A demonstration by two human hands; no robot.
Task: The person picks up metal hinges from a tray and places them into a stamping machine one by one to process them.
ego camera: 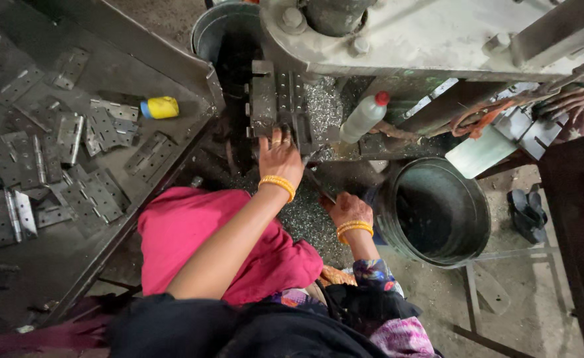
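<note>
**Hands at a metal press, seen from above**

Just above the middle of the frame, a dark steel fixture block (280, 106) sits on the front of a grey machine (437, 40), with silvery metal shavings (321, 106) scattered around it. The person's left hand (280, 156), wearing a yellow bangle at the wrist, reaches up to this block, its fingertips touching the lower edge; the fingers are held close together, and whether they pinch anything cannot be told. The right hand (349, 209), also with yellow bangles, lies lower and right of centre, curled shut around a thin dark rod (318, 187) that slants up toward the block.

Right of that hand stands a round dark metal bucket (471, 219). A clear plastic bottle with a red cap (365, 116) leans just right of the block. A second dark round bin (222, 33) stands at upper centre.

Filling the left side of the frame, a sloped dark metal tray (73, 265) holds many flat grey steel hinges (80, 159) and a small yellow container (160, 107). Pink cloth (192, 225) covers the person's lap at lower centre.
</note>
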